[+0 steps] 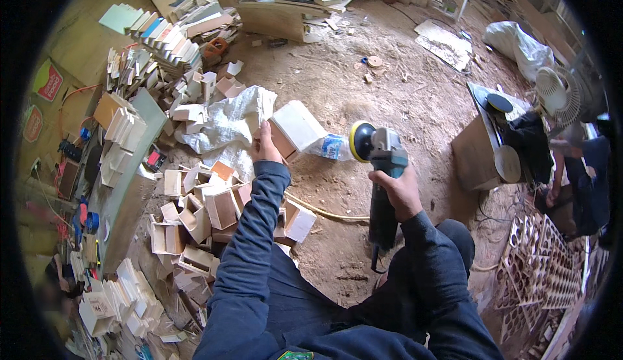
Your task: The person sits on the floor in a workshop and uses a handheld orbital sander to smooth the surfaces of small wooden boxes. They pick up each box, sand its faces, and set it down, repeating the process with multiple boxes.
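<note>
A pale wooden box (300, 125) is sitting just above centre, toward twelve o'clock, its near-left edge being gripped by the left hand (266, 146). At the box's four o'clock, the right hand (402, 190) is gripping a power sander (388, 155), its yellow-rimmed pad (359, 140) facing the box but not touching. A sanding step seems to be under way; the next move is probably calling for flat, light pad contact, left fingers staying clear. Unsorted boxes (220, 209) are lying toward seven o'clock, a white sack (227, 129) at nine.
</note>
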The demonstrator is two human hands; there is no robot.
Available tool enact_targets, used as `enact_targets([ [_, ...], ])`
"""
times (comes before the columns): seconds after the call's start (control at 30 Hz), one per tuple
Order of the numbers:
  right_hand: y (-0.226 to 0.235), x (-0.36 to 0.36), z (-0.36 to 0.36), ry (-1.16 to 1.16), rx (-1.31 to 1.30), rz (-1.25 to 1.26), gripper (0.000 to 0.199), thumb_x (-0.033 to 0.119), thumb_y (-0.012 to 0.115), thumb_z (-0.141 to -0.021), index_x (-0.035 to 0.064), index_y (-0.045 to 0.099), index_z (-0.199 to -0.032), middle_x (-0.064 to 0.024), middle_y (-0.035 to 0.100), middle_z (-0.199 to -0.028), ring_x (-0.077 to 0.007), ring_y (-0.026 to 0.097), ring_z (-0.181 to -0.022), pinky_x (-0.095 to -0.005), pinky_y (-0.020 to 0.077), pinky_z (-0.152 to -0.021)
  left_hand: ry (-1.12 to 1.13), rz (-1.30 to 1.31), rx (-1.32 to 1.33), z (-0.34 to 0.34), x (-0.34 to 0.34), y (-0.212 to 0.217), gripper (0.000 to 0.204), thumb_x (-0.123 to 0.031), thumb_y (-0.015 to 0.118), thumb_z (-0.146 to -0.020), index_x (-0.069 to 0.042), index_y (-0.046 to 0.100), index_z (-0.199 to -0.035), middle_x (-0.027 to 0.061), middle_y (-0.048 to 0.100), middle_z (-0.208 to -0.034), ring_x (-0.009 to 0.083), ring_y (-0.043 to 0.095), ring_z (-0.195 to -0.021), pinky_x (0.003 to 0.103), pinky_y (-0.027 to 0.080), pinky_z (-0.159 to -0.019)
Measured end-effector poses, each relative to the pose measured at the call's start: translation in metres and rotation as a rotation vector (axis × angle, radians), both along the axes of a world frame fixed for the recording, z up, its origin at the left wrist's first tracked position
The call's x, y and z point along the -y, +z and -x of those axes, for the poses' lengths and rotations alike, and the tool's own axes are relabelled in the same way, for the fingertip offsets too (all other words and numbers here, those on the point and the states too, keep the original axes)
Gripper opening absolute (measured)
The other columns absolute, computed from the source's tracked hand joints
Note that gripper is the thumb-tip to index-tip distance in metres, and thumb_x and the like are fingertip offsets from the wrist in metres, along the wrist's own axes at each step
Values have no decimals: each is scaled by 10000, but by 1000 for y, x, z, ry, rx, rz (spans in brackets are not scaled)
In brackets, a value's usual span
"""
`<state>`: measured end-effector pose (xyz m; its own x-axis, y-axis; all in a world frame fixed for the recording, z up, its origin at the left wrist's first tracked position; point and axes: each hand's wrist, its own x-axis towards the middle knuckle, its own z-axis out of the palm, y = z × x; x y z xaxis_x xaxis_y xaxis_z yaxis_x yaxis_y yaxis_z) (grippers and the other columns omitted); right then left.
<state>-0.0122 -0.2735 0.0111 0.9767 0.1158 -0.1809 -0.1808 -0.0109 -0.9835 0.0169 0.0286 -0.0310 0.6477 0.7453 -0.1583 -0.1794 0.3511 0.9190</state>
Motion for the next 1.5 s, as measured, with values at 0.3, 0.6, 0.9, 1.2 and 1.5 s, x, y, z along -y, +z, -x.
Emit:
enact_targets([
  [0.3, -19, 2, -7, 33, 58, 18, 367, 92, 815, -792, 52, 660, -1121, 11, 659, -944, -109, 597, -804, -289, 480, -734, -366, 517, -113, -21, -40, -132, 485, -390, 561, -984, 3, 635, -1259, 164, 733, -1169, 346, 729, -1059, 457, 595, -920],
  [0.6, -19, 9, -10, 57, 47, 16, 398, 78, 810, -785, 53, 646, -1148, -11, 661, -970, -123, 611, -832, -301, 501, -738, -126, 58, -69, -88, -253, -47, 449, -390, 625, -997, 4, 660, -1210, 146, 747, -1167, 336, 717, -1077, 434, 562, -933],
  [0.9, -24, 10, -15, 31, -1, 61, 434, 67, 801, -790, 53, 626, -1186, -18, 658, -983, -132, 615, -835, -312, 515, -752, -291, -909, -1179, 0, -241, -70, 727, -467, 715, -920, -85, 563, -1520, 210, 641, -1452, 355, 597, -1365, 370, 455, -1157],
  [1.2, -27, 9, -15, 53, 5, 95, 417, 70, 799, -799, 48, 640, -1184, -24, 665, -998, -134, 621, -842, -307, 514, -757, -1070, -1399, -1831, 14, -137, -44, 870, -685, 537, -921, -152, 465, -1605, 117, 482, -1616, 336, 396, -1531, 509, 287, -1251],
  [1.5, -22, 14, -21, 81, 10, 53, 473, 77, 835, -767, 24, 603, -1176, -56, 690, -1005, -152, 654, -841, -307, 536, -769, -663, -1428, -1673, 46, -125, -3, 693, -316, 671, -941, -153, 474, -1585, 112, 603, -1480, 360, 441, -1461, 490, 368, -1173],
])
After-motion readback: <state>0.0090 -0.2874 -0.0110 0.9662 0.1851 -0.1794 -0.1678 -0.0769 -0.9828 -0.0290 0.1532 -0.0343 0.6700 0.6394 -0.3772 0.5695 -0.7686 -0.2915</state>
